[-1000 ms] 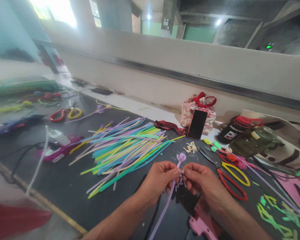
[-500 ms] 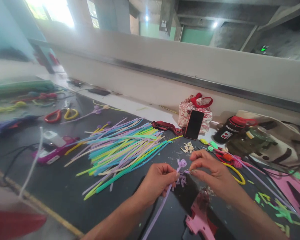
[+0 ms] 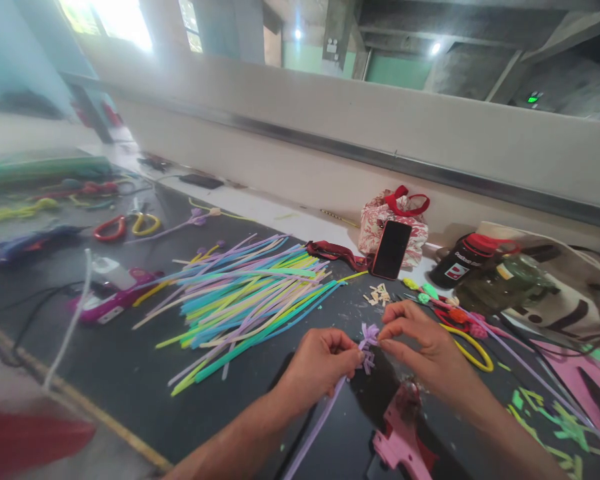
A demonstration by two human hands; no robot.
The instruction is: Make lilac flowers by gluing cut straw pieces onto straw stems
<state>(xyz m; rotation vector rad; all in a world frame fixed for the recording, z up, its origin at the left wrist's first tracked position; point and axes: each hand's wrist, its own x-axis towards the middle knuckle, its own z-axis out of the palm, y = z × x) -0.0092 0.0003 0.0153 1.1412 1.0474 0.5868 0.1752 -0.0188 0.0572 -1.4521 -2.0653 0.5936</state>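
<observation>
now, left hand (image 3: 324, 363) tight on lilac stem (image 3: 326, 415), right hand (image 3: 423, 339) at its petals (image 3: 369, 332), grip unclear

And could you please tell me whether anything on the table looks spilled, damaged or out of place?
Nothing looks clearly damaged. The untidiest spot is at the lower right: green and yellow offcuts lie strewn loosely on the table, unlike the cream offcuts, which sit in a small heap near the smartphone.

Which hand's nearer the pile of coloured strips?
Left. The left hand is just right of the pile of coloured strips; the right hand is farther off to the right.
</observation>
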